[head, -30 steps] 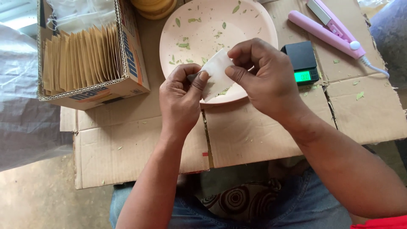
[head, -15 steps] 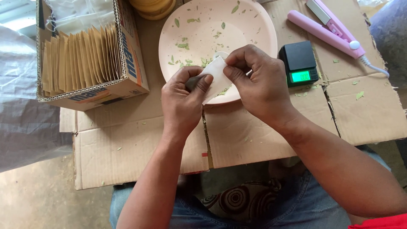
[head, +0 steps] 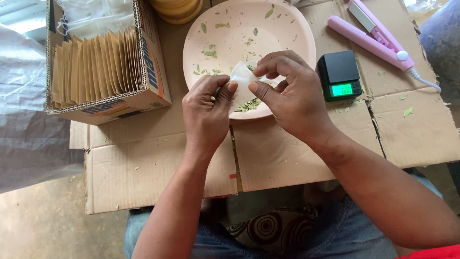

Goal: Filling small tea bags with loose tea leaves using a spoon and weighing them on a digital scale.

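White and thin, the small sachet (head: 241, 81) looks light and floppy, pinched at its edges by left hand (head: 207, 112) and right hand (head: 292, 98) over the pink plate (head: 230, 19), scale (head: 340, 74) at three o'clock.

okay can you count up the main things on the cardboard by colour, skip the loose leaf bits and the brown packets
Pink: 2, the plate and the flat iron
Black: 1, the small scale
White: 1, the small pouch held by both hands
Brown: 1, the cardboard box
Total: 5
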